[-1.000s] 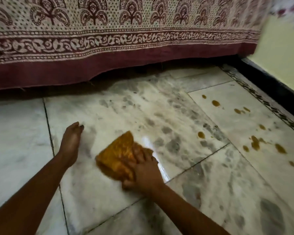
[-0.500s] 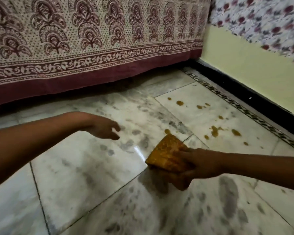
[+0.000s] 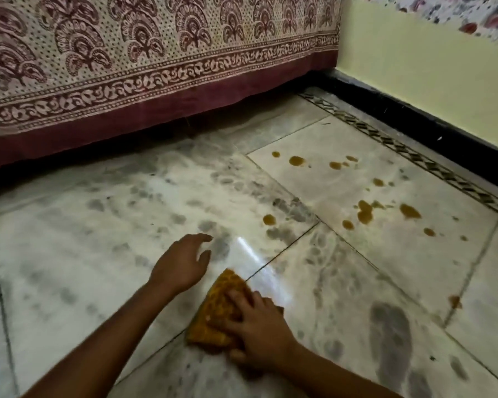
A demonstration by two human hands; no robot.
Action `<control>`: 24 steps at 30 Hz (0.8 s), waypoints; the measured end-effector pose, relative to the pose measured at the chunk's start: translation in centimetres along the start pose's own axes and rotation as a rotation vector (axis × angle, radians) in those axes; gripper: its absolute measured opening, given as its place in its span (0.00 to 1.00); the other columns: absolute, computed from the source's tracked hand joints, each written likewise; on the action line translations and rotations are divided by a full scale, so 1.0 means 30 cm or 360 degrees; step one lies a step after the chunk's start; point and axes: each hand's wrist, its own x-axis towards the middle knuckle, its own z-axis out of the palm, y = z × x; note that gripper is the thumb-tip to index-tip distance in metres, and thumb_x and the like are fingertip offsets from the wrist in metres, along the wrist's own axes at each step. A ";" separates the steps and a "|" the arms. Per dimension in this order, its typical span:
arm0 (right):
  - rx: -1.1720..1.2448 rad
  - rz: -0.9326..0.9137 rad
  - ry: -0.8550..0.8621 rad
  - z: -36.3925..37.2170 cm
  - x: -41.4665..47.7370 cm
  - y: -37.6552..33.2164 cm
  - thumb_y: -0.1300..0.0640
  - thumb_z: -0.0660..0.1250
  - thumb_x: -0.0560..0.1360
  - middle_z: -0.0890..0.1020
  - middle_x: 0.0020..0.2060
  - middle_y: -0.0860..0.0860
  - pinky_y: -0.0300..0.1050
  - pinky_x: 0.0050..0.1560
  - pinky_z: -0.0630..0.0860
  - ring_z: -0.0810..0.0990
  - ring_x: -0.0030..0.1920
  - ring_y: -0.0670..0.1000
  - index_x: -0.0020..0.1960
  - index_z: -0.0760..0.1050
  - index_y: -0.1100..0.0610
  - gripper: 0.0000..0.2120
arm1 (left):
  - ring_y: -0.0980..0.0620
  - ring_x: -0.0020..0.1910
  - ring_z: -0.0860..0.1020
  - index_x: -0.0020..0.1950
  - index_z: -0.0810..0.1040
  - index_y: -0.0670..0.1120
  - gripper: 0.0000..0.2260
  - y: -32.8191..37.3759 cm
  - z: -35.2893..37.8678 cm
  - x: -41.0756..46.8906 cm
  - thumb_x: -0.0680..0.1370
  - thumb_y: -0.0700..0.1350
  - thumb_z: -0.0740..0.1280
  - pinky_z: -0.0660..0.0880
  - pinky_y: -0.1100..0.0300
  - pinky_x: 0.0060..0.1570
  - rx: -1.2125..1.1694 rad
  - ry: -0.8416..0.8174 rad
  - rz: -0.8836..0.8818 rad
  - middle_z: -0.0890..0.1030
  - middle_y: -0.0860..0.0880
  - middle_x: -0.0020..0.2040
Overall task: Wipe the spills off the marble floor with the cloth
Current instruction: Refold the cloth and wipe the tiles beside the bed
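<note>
Mid-wipe, it seems: the right hand (image 3: 259, 331), fingers curled over the cloth (image 3: 216, 311), presses it onto the near marble floor (image 3: 84, 239). The left hand (image 3: 181, 265) lies open just beside it. The brown spills (image 3: 364, 212) sit unwiped, far right, so the next move should carry the cloth there.

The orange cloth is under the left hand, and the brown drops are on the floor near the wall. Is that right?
Not quite. The head view shows the orange cloth under the right hand, not the left hand, which holds nothing beside it. The brown drops are on the floor near the wall, as you said.
</note>
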 end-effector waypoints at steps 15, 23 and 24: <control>0.0266 0.1982 0.0499 -0.051 -0.174 0.690 0.42 0.66 0.73 0.61 0.67 0.62 0.59 0.55 0.74 0.72 0.57 0.66 0.71 0.66 0.52 0.30 | 0.39 0.62 0.72 0.60 0.78 0.44 0.28 -0.128 0.282 0.015 0.69 0.56 0.52 0.67 0.49 0.59 -0.0103 0.0400 -0.0263 0.74 0.41 0.64; 0.0271 0.0626 0.0233 -0.022 0.258 0.082 0.38 0.57 0.67 0.69 0.66 0.60 0.49 0.36 0.79 0.78 0.52 0.63 0.61 0.75 0.43 0.25 | 0.38 0.56 0.75 0.60 0.76 0.40 0.17 -0.129 0.235 0.032 0.73 0.41 0.57 0.69 0.44 0.58 -0.0314 0.0881 -0.0300 0.78 0.40 0.57; 0.0262 0.0467 0.0135 -0.015 0.258 0.043 0.36 0.57 0.63 0.74 0.62 0.58 0.47 0.32 0.78 0.80 0.49 0.62 0.59 0.76 0.40 0.27 | 0.38 0.55 0.75 0.60 0.75 0.42 0.16 -0.129 0.225 0.031 0.74 0.39 0.58 0.70 0.42 0.56 -0.0324 0.0977 -0.0362 0.78 0.40 0.56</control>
